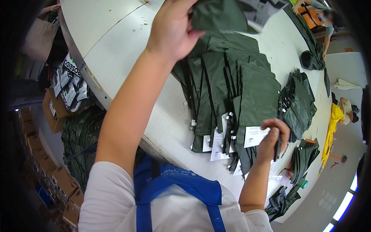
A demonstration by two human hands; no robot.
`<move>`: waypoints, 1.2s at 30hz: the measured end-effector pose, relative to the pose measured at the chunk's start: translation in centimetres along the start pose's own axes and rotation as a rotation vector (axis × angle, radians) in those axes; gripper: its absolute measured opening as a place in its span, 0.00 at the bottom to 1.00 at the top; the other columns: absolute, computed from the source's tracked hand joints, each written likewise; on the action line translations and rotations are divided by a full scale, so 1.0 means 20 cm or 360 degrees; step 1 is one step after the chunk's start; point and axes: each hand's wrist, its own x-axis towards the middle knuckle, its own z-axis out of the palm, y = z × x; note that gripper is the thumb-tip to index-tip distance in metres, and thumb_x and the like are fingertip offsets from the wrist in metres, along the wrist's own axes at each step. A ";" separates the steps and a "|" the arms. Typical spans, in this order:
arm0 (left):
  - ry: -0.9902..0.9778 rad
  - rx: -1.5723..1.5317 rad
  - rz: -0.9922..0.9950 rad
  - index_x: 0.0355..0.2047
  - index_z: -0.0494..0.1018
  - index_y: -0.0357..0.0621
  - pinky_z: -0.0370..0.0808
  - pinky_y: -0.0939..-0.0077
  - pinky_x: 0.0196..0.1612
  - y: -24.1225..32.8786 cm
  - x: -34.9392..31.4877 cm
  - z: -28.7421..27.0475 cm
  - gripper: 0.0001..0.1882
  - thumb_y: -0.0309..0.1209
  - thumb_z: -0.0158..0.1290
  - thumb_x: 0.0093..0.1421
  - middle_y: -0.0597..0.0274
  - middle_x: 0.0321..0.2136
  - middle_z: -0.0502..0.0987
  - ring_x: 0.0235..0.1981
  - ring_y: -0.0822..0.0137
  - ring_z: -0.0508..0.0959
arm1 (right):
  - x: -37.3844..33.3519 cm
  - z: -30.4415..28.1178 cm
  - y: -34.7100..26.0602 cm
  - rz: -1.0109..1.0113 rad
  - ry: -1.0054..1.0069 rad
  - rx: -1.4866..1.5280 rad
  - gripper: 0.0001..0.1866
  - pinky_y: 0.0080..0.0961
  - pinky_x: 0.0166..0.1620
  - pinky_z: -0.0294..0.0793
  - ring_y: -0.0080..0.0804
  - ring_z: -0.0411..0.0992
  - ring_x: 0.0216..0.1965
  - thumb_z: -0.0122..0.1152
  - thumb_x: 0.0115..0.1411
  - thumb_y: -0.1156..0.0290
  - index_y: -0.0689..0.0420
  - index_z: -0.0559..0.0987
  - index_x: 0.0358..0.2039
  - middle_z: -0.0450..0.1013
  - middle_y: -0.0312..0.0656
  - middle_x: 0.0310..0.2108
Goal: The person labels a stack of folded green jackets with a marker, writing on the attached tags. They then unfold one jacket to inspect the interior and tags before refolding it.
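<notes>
My left hand [176, 31] is closed on the edge of a dark green fabric piece [218, 15], raised at the far side of the pile. Beside that piece is a blurred white printed sheet [266, 13]; whether they are joined I cannot tell. Below lies a pile of flat dark green fabric pieces [257, 92], overlapping in rows, with small white tags and paper slips at their near ends. My right hand [274, 139] is curled around a thin dark object [277, 149], its kind unclear, close to a white paper slip [255, 136] on the pile.
The white table [116, 42] curves around me. To the right lie a bundle of dark green pieces [297, 104] and a smaller stack [305, 158]. Cartons [58, 181] and packed bags [69, 83] stand at the left. Other people work at the far right, near yellow fabric [330, 131].
</notes>
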 end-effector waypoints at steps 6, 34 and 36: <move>0.0349 -0.0104 -0.0700 0.58 0.59 0.44 0.73 0.80 0.30 -0.10 -0.72 -0.34 0.24 0.29 0.47 0.61 0.62 0.47 0.73 0.30 0.72 0.76 | 0.02 -0.21 -0.20 -0.0635 0.0329 0.0034 0.19 0.22 0.31 0.68 0.32 0.68 0.30 0.41 0.67 0.57 0.59 0.64 0.47 0.72 0.48 0.31; 0.1025 0.0522 -0.1278 0.41 0.71 0.31 0.58 0.87 0.14 -0.15 -1.57 -0.64 0.13 0.30 0.46 0.63 0.61 0.28 0.73 0.17 0.78 0.68 | -0.71 0.76 0.02 0.0481 -0.1035 0.0220 0.10 0.35 0.52 0.73 0.18 0.69 0.21 0.64 0.51 0.78 0.60 0.69 0.26 0.71 0.36 0.17; 0.1029 0.0526 -0.1256 0.40 0.71 0.31 0.58 0.87 0.14 -0.15 -1.57 -0.65 0.13 0.30 0.46 0.64 0.61 0.28 0.73 0.17 0.78 0.68 | -0.71 0.76 0.03 0.0470 -0.1052 0.0206 0.10 0.35 0.52 0.73 0.18 0.69 0.20 0.64 0.51 0.78 0.59 0.69 0.26 0.71 0.36 0.16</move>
